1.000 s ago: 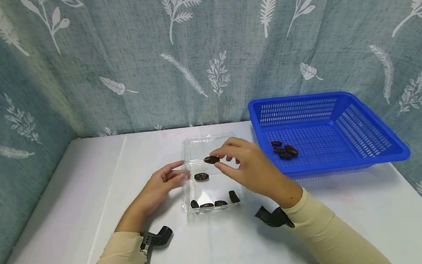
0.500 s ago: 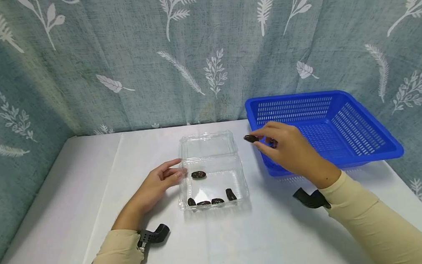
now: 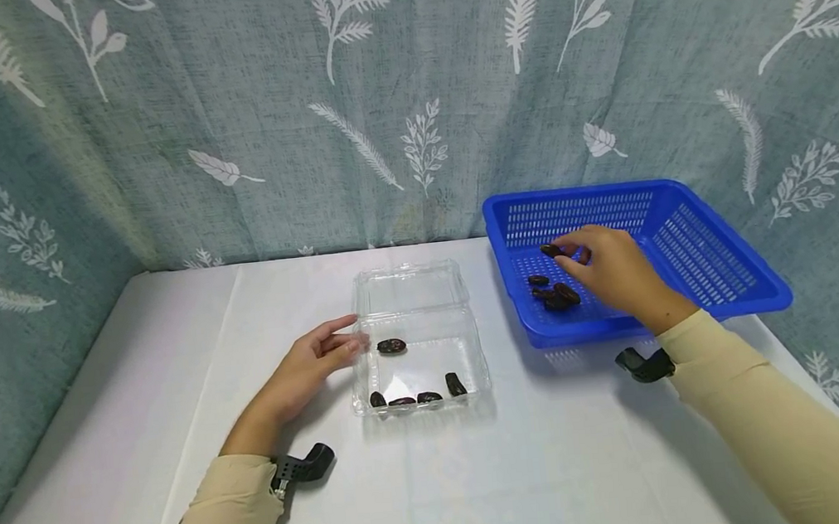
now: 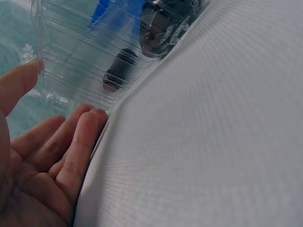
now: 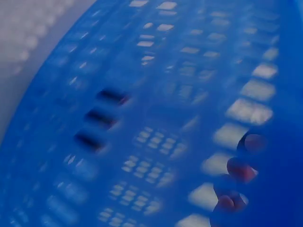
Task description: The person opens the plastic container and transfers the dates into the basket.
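My right hand (image 3: 615,274) is over the left part of a blue plastic basket (image 3: 583,331), pinching a dark brown date (image 3: 550,250) between thumb and fingers. Several more dates (image 3: 561,296) lie on the basket floor below it. My left hand (image 3: 310,380) rests at the left side of a clear plastic clamshell box (image 3: 413,292), fingers relaxed and the fingertips (image 4: 97,113) right at its wall in the left wrist view. Inside the box, one date (image 3: 392,346) lies toward the back, one (image 3: 455,384) stands at the front right, and others line the front edge. The right wrist view is blurred.
A white cloth (image 3: 439,485) covers the table. Behind and at the sides hangs a grey-green curtain (image 3: 262,84) with white leaf prints. Black straps (image 3: 306,463) are on both wrists, next to beige sleeves.
My right hand has moved from above the clear box rightward to over the basket, still pinching the date. My left hand stays at the box's side.
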{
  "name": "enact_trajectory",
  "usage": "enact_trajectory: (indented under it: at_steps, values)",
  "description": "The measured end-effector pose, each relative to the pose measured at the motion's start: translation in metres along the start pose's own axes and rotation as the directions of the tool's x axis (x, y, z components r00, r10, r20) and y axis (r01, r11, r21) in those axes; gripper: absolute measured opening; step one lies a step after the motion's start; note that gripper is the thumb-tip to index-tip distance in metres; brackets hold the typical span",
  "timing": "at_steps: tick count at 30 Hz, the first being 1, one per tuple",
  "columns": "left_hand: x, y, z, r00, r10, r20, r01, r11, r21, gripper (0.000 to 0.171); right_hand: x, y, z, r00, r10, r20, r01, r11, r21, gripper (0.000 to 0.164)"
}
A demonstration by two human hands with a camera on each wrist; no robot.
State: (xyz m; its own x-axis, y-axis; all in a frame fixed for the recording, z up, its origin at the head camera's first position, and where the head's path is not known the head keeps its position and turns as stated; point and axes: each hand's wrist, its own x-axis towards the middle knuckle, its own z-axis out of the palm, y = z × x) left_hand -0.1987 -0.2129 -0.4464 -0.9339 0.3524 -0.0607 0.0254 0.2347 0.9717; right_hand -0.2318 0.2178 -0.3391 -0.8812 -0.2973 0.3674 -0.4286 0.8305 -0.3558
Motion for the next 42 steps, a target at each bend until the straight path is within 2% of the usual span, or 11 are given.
enact_trajectory:
  at_steps: [3, 6, 12, 18, 30, 33, 42]
  values:
    - [0.000, 0.000, 0.000, 1.000, 0.000, -0.001, 0.000, 1.000, -0.006, 0.058, 0.002, 0.012, 0.001, 0.995, 0.070, 0.078, -0.070, 0.998, -0.001, 0.020]
    - [0.000, 0.000, 0.001, 1.000, -0.008, 0.004, 0.008, 1.000, -0.004, 0.059, 0.004, 0.023, 0.001, 0.978, 0.132, 0.159, -0.131, 0.991, -0.012, 0.021]
    - [0.000, 0.001, 0.000, 1.000, -0.009, -0.004, 0.009, 1.000, -0.002, 0.059, 0.010, 0.039, 0.006, 0.947, 0.184, 0.263, -0.180, 0.983, -0.039, 0.025]
    - [-0.001, -0.001, -0.001, 1.000, -0.015, 0.002, 0.015, 1.000, -0.011, 0.057, 0.012, 0.046, 0.014, 0.901, 0.228, 0.368, -0.216, 0.974, -0.075, 0.025]
    - [0.001, -0.001, 0.000, 1.000, -0.023, 0.000, 0.023, 1.000, 0.002, 0.059, 0.012, 0.052, 0.016, 0.875, 0.222, 0.430, -0.182, 0.974, -0.132, 0.023]
    - [0.001, -0.001, 0.000, 1.000, -0.022, -0.001, 0.022, 1.000, 0.005, 0.058, 0.012, 0.053, 0.017, 0.876, 0.214, 0.432, -0.170, 0.976, -0.140, 0.022]
    - [0.002, 0.001, -0.001, 1.000, -0.021, -0.003, 0.021, 1.000, -0.002, 0.058, 0.015, 0.051, 0.016, 0.857, 0.244, 0.455, -0.190, 0.968, -0.161, 0.023]
